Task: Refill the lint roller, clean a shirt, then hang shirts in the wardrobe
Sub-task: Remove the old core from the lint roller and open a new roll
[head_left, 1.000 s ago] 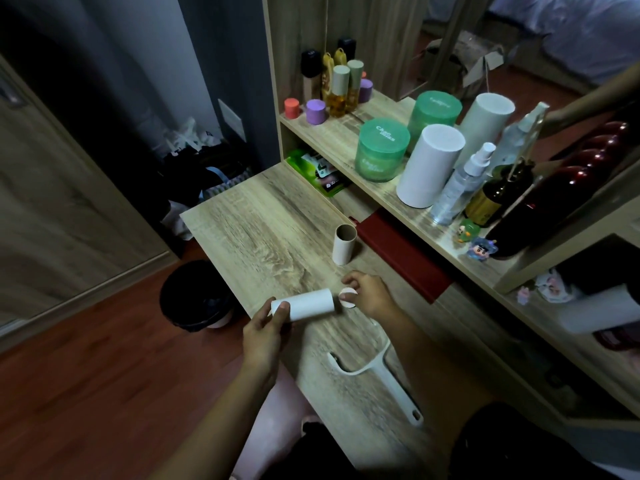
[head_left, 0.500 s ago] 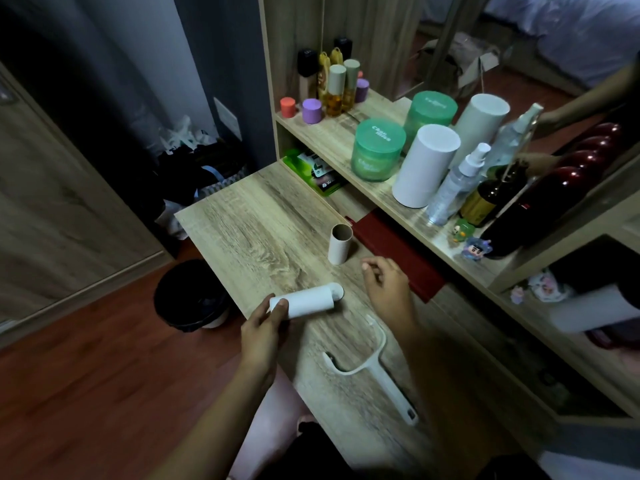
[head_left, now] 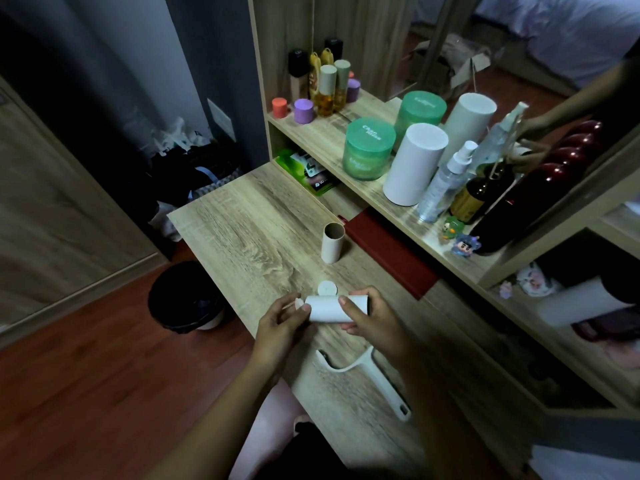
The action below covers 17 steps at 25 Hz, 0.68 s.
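While both hands grip it, the white refill roll (head_left: 329,308) is held level just above the near part of the desk (head_left: 242,230). The left hand (head_left: 280,327) pinches the roll's left end between thumb and fingertips. A small pale piece shows at that end, too blurred to identify. The right hand (head_left: 372,318) wraps the right end, with the thumb laid across the top and the fingers curled underneath.

A round white cap (head_left: 327,289) lies flat on the desk just behind the roll; whether the two touch cannot be told. An empty cardboard tube (head_left: 333,242) stands upright farther back, close to the edge of a dark red folder (head_left: 391,252). The white lint roller handle (head_left: 367,379) lies flat on the desk just on the person's side of the hands. Its curved end points left and its grip points toward the near right corner.

A black bin (head_left: 187,296) stands on the floor to the left of the desk. The raised shelf (head_left: 322,133) behind the desk carries two green jars (head_left: 369,148), two white cylinders (head_left: 414,164), spray bottles (head_left: 446,183) and small figurines (head_left: 464,244)
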Motion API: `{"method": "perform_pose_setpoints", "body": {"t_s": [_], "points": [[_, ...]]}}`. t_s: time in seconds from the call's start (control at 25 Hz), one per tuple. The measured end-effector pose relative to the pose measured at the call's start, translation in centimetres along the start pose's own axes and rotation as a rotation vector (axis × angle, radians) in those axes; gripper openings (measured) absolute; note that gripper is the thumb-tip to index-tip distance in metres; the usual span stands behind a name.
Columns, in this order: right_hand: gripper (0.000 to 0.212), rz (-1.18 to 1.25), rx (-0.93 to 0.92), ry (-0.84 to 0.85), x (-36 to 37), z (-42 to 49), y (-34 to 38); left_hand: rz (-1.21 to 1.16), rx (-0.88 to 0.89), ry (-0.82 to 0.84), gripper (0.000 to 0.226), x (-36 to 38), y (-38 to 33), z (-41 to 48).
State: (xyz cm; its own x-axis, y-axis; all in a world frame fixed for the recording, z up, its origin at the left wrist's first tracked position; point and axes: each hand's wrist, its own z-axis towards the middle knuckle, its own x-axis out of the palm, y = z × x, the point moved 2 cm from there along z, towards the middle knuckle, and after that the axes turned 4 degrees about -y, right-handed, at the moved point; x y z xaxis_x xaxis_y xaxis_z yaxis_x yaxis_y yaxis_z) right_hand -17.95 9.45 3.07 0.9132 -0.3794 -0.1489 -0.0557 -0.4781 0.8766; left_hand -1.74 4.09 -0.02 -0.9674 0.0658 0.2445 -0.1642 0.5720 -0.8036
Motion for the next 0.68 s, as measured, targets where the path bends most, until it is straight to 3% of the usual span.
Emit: {"method": "perform_pose_setpoints", "body": {"t_s": [0.12,0.2,0.36,0.56,0.68], "points": [[0.024,0.096,0.060,0.080,-0.5,-0.3,-0.3,-0.032,0.029,-0.065,0.036,-0.3,0.2,0.7],[0.034,0.123,0.065,0.048,-0.9,-0.1,-0.7,0.046,0.068,-0.147,0.039,-0.4,0.3,1.5],[0.048,0.205,0.006,-0.073,-1.3,0.4,-0.5,0.685,0.274,-0.142,0.033,-0.4,0.6,3.2],[0.017,0.142,-0.101,-0.105,-1.1,0.4,0.6,1.105,0.419,-0.053,0.055,-0.2,1.3,5.0],[0.021,0.140,-0.100,-0.138,-1.0,0.5,0.7,1.128,0.431,-0.043,0.062,-0.3,1.7,5.1]]}}
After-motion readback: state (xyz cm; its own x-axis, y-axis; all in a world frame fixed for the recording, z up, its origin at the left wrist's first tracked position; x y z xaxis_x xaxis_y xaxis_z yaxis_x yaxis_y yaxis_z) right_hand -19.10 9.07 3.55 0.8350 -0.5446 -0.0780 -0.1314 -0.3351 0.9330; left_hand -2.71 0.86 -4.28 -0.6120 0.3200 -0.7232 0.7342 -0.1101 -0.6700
